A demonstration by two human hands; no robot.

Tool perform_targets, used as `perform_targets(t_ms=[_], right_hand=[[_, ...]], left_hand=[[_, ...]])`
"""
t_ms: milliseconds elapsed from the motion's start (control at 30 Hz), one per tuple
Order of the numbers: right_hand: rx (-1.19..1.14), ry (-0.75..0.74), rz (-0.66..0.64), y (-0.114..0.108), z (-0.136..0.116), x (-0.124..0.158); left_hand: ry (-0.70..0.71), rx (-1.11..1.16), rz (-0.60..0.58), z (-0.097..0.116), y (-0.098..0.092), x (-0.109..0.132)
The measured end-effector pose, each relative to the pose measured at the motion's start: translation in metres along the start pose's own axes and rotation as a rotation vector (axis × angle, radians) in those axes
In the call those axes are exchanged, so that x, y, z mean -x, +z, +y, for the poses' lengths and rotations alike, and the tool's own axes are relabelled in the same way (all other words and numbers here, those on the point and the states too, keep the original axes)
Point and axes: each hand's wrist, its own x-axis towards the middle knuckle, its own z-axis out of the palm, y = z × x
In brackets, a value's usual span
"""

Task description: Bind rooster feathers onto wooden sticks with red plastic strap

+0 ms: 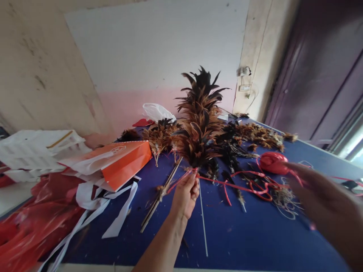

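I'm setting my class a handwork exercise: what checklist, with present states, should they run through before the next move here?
1. Left hand gripping the feather bundle at its base: ok.
2. Pink string reaching that hand: ok.
3. Pink string free of loops: not ok; it loops on the blue table.
4. Pink string tight at the base: cannot tell; partly covered.
5. Right hand holding string: cannot tell; blurred.

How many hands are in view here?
2. The left hand grips the feather bundle at its base; the right hand, blurred, is near the pink string ball. No others show.
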Motion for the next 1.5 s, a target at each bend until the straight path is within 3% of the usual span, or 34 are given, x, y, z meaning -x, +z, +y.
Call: perform_targets(t_ms=[167,233,300,500,700,1000,1267,1500], right_hand=[[-0.163,-0.122,-0.385,0.116,-0.043,-0.017],[-0.190,-0.121,-0.540,0.144,-0.051,-0.021],[-0.149,-0.111,-0.615,0.158,-0.053,-0.025],[-0.284,0.039,-0.576,0.157,-0.046,-0.028],[-0.348,0.088,-0.595,0.154,-0.041,-0.018],[-0.306,-0.069,-0.601,0.158,-0.036,-0.012],[-0.285,-0.079,-0.504,0.164,-0.039,-0.006],[-0.371,0.118,-0.517,0.174,-0.033,-0.006]], left_hand=[[0.029,-0.004,-0.038,0.001,-0.001,-0.001],[0.062,-0.011,-0.024,0.004,-0.004,-0.003],[0.066,-0.038,-0.012,0.007,-0.007,-0.006],[0.123,-0.172,-0.117,0.003,-0.012,-0.009],[0.179,-0.331,-0.076,0.001,-0.014,-0.012],[0.265,-0.835,-0.013,0.006,-0.021,-0.009],[0.351,-0.950,0.024,0.010,-0.021,-0.009],[0.508,-0.936,0.110,0.014,-0.016,-0.007]])
